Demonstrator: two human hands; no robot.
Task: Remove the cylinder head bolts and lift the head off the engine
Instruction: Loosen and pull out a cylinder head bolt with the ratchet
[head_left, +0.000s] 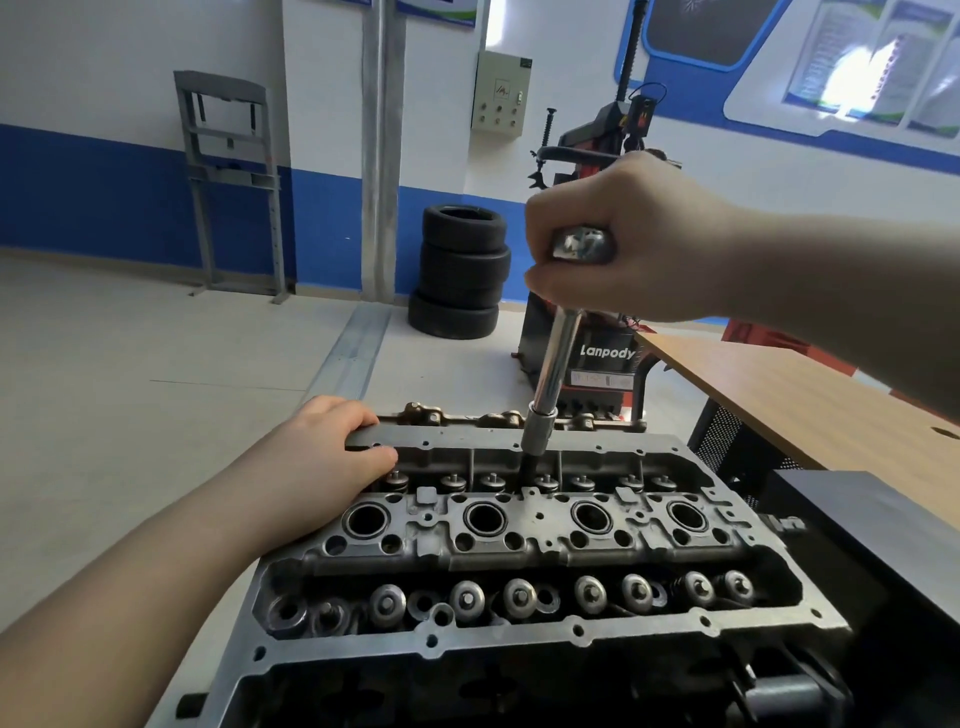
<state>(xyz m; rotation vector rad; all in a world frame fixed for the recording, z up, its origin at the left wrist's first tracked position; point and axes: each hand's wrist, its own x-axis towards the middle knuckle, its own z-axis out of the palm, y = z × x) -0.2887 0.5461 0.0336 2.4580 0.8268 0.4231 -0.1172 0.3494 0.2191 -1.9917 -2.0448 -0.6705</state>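
The cylinder head (519, 540) is seen low in the middle of the view, on top of the engine (467, 691); its long side runs from left to right, a little tilted down to the right; its open top faces up, with four round holes in a row along the middle and a row of valve springs (519, 597) along the near side. Bare floor (130, 389) is seen past the head's left edge and far edge, so much open room is there; on the right, a black box (857, 545) is just beside the head's right edge, and a wooden table (805, 395) is near the far right corner.

The left hand (332, 447) is laid over the far left corner of the head; its fingers are curled over the far rim and the thumb is pressed on the inner side, so the rim is gripped. The right hand (623, 244) is held high above the far edge, with the arm coming in from the right; its fingers are wrapped tight round the shiny top of a socket wrench (556, 374).

The wrench is nearly upright, leaning a little toward the right hand at the top; its dark tip is set down into the head near the middle of the far row; the bolt under it cannot be seen.

A stack of tires (462, 270) and a red and black machine (602, 358) are seen well apart, by the wall.
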